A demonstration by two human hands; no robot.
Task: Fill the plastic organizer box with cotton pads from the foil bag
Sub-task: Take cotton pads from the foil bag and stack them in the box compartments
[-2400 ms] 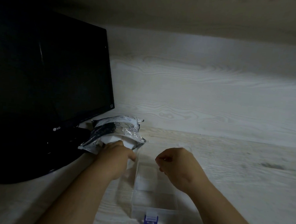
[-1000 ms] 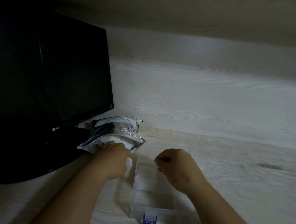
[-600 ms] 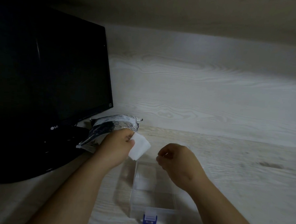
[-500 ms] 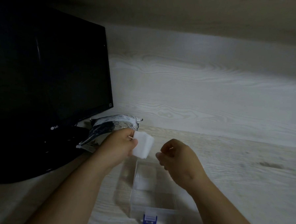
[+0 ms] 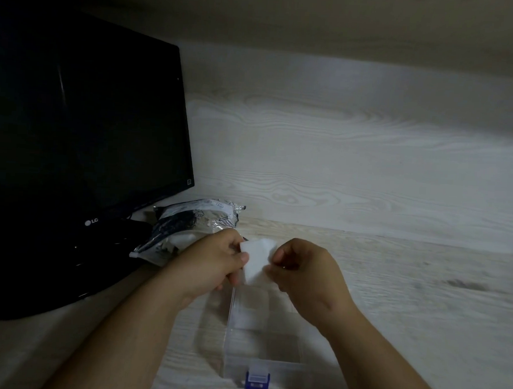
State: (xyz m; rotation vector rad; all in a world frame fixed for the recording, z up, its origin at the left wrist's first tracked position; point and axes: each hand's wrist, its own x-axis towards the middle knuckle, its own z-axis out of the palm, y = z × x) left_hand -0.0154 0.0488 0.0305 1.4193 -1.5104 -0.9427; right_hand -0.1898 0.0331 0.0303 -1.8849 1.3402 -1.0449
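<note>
- A clear plastic organizer box (image 5: 262, 362) lies open on a pale wood-grain desk (image 5: 415, 309), directly in front of the person. Its dividers show faintly through the walls.
- A small blue latch (image 5: 257, 381) sits on the box's near wall.
- Above the far end of the box, two bare hands meet around one white square cotton pad (image 5: 257, 261), which is held in the air and tilted.
- The left hand (image 5: 213, 260) is over the box's far left corner. Its grip holds the pad's left edge, with the thumb lying across the front.
- The right hand (image 5: 307, 271) is over the box's far right side. Its fingers are curled and its grip pinches the pad's right edge.
- A crinkled foil bag (image 5: 194, 221) lies on the desk beyond the box and to its left, partly behind the left hand. More white pads (image 5: 184, 238) show at its opening.
- Farther left of the box stands a black monitor (image 5: 83, 125) with a dark screen. The bag lies just beside its base.
- Behind the box, a wood-grain panel (image 5: 354, 169) rises from the back of the desk.
</note>
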